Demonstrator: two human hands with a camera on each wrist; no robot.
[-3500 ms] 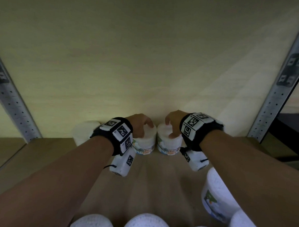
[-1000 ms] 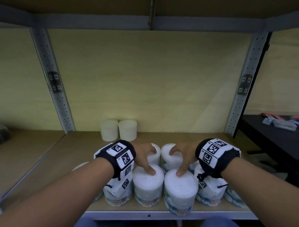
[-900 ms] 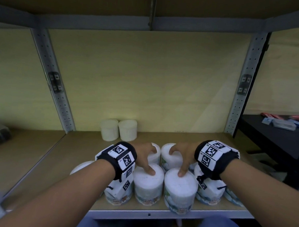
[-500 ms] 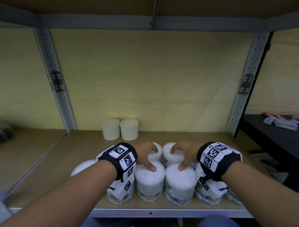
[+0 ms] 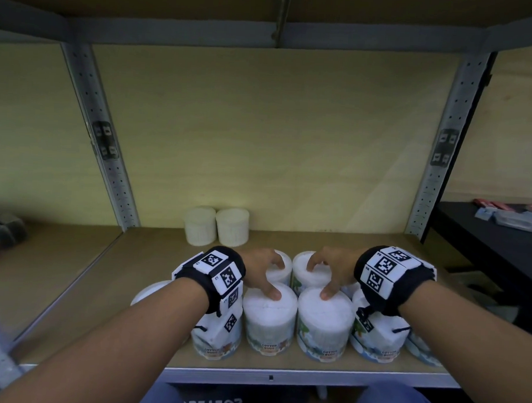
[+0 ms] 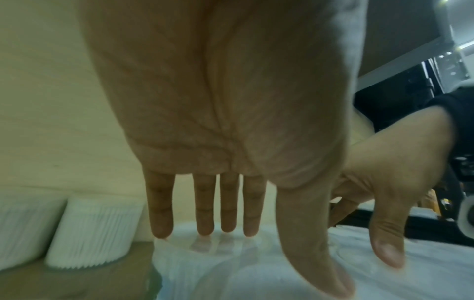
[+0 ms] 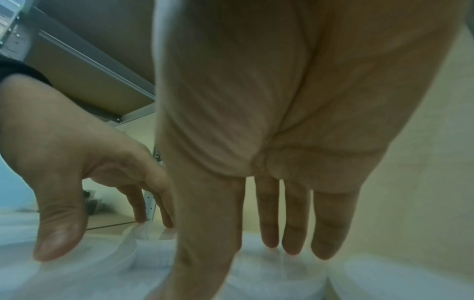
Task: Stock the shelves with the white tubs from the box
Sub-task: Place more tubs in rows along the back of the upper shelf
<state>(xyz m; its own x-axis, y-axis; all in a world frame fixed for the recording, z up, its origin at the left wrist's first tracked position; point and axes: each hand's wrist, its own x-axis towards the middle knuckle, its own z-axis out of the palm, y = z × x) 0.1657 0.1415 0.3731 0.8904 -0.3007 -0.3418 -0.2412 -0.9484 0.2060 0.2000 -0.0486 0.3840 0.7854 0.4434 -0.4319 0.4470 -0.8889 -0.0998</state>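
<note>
White tubs stand grouped at the shelf front edge. Left hand and right hand rest flat-fingered on the lids, gripping nothing. Step in hand: aligning rows. Next move likely calls for an even rearward push.

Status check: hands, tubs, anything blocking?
Left hand and right hand open, fingertips on tub lids. Tubs upright near the shelf front edge. Nothing blocking.

White tubs with clear lids and printed cotton-bud labels stood upright in touching rows at the front edge of the wooden shelf, while two plain ribbed tubs stood against its back wall.
</note>
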